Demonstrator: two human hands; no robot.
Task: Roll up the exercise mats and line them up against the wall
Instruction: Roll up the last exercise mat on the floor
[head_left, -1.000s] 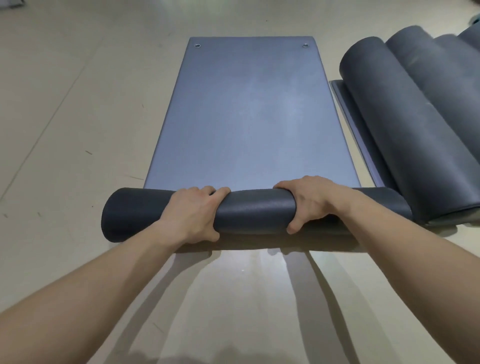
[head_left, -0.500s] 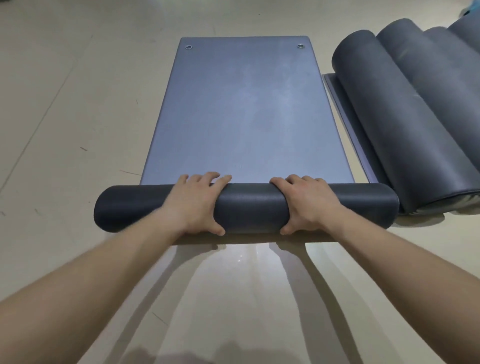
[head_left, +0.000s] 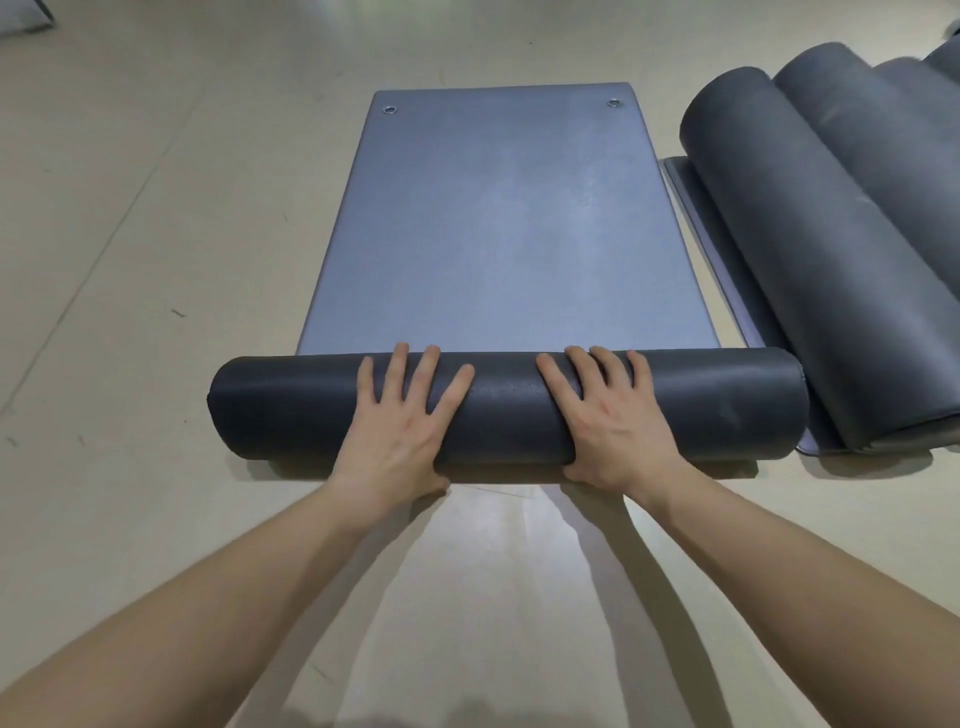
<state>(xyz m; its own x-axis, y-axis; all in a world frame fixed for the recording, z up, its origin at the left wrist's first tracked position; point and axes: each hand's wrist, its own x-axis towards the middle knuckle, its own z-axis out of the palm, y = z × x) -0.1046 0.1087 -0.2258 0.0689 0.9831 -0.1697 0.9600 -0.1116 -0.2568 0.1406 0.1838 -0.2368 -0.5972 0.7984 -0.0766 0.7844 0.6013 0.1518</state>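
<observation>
A grey exercise mat (head_left: 504, 228) lies flat on the beige floor ahead of me, with two metal eyelets at its far end. Its near end is wound into a dark roll (head_left: 504, 410) lying crosswise. My left hand (head_left: 402, 426) lies flat on top of the roll left of centre, fingers spread forward and thumb behind the roll. My right hand (head_left: 608, 421) lies the same way right of centre. Both palms press on the roll; neither hand closes around it.
Several rolled grey mats (head_left: 810, 249) lie side by side at the right, the nearest one close to the right end of my roll, with a loose flat flap (head_left: 711, 244) beneath it. A dark object (head_left: 21, 15) shows at the top left corner. Bare floor (head_left: 145, 260) stretches left.
The roll has moved forward along the mat and grown thicker. Both hands have gone from curled gripping to lying flat with fingers spread on top.
</observation>
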